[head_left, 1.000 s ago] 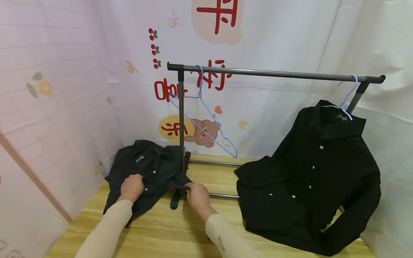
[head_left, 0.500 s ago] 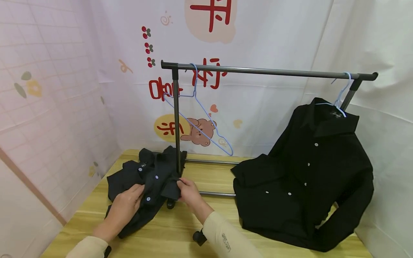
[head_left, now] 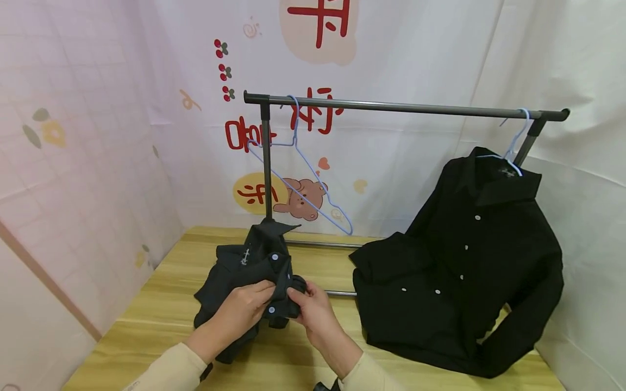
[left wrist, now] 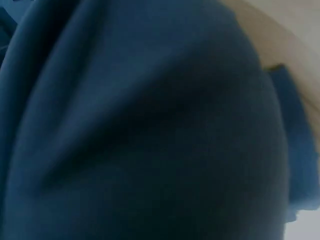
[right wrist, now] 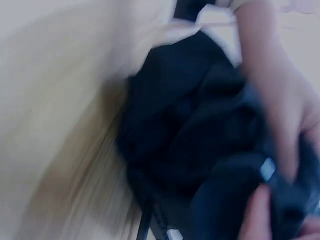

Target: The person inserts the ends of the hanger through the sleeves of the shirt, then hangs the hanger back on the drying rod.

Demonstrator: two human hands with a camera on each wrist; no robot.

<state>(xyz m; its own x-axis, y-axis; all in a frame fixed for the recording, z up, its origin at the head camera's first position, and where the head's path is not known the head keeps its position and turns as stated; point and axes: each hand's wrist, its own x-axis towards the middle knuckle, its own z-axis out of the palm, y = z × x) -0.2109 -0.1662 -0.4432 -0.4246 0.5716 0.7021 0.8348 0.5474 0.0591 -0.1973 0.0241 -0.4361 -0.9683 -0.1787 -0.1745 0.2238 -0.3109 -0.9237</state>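
Between hands (head_left: pixel 242 307), dark shirt (head_left: pixel 246 274) edge

Two hands are in view, one left hand (head_left: pixel 243 305) and one right hand (head_left: pixel 317 314), with two dark shirts: one gathered shirt (head_left: pixel 232 274), one hung shirt (head_left: pixel 484 260). There are two blue hangers (head_left: pixel 295 141), one rack (head_left: pixel 406 107), one wooden tabletop (head_left: pixel 168 304), three printed cherry pairs (head_left: pixel 225 71) and one printed bear (head_left: pixel 303 199).

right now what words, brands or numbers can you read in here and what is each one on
Most likely "平安喜乐": big red characters, turned sideways, on the backdrop; the first is cut off on top.
White mark on the held dark shirt: too small to read.
Label inside the hanging black shirt: too small to read.
Print on the left sleeve: unreadable.
No readable numbers.
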